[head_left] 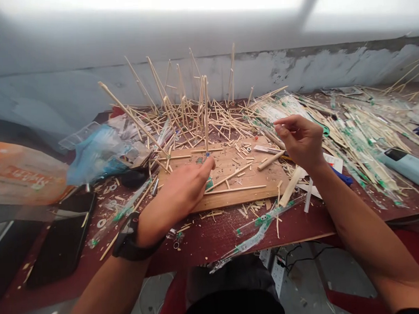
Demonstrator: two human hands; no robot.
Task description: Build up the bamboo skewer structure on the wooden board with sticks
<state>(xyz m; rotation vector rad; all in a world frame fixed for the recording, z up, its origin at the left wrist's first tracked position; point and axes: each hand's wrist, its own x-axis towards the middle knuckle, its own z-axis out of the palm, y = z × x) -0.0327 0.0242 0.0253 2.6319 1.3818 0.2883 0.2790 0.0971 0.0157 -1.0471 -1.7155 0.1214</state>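
Note:
My left hand [185,185], a dark band on its wrist, rests over the left part of a wooden board [244,174]. Its fingers curl in and are mostly hidden. A bit of green [209,182] shows beside them, too little to name. Just beyond the thumb, an upright bundle of thin wooden sticks [205,111] stands on the board. My right hand [303,137] is raised over the board's right side, thumb and forefinger pinched together; whatever is between them is too small to make out. Below it lie a thicker wooden rod [271,160] and a utility knife [267,149].
Many loose sticks [225,124] pile up behind the board, several standing upright. Plastic-wrapped sticks [363,142] cover the right side. A phone [63,244] and a blue plastic bag [102,151] lie left. Wrappers [256,235] lie near the front edge.

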